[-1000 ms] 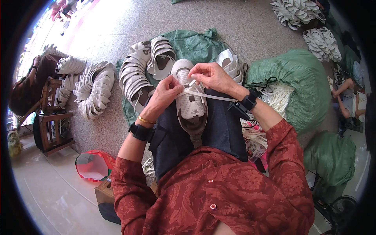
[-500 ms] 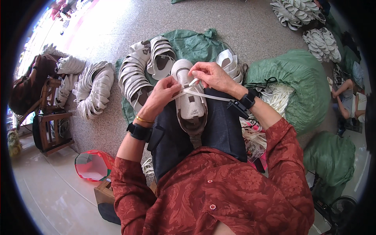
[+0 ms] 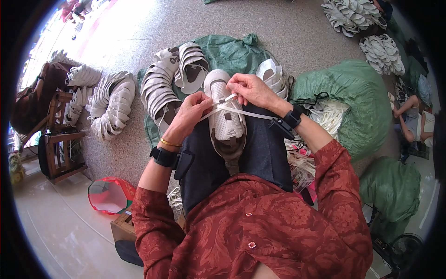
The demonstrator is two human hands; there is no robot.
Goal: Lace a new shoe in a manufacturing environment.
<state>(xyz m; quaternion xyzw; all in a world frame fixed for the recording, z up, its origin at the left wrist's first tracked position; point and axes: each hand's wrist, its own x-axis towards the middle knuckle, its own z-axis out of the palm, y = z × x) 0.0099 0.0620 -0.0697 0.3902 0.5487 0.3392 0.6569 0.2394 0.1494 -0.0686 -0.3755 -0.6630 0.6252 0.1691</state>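
Note:
A cream shoe upper (image 3: 227, 124) with a mesh tongue rests between my thighs, its toe pointing away from me. A flat white shoelace (image 3: 253, 114) crosses over its tongue, with ends running out to both sides. My left hand (image 3: 191, 111) is closed at the upper's left edge, thumb and forefinger pinching the shoelace beside the eyelets. On the opposite side my right hand (image 3: 253, 91) is closed too, its fingertips pinching the lace just above the tongue. Between the two hands a short stretch of lace spans the upper. The fingertips partly hide the eyelets.
Nested shoe uppers (image 3: 158, 88) curve along a green sheet (image 3: 227, 53) ahead, with more uppers (image 3: 273, 76) at its right. A green sack (image 3: 348, 102) of white laces bulges at right. A red-rimmed bag (image 3: 109, 196) and wooden stool (image 3: 123, 228) are at left. Another person sits far right.
My right hand has shifted slightly right. The lace at its fingertips, which stuck up as a short slanted piece, now stretches across the tongue toward my left hand. The left hand has barely moved.

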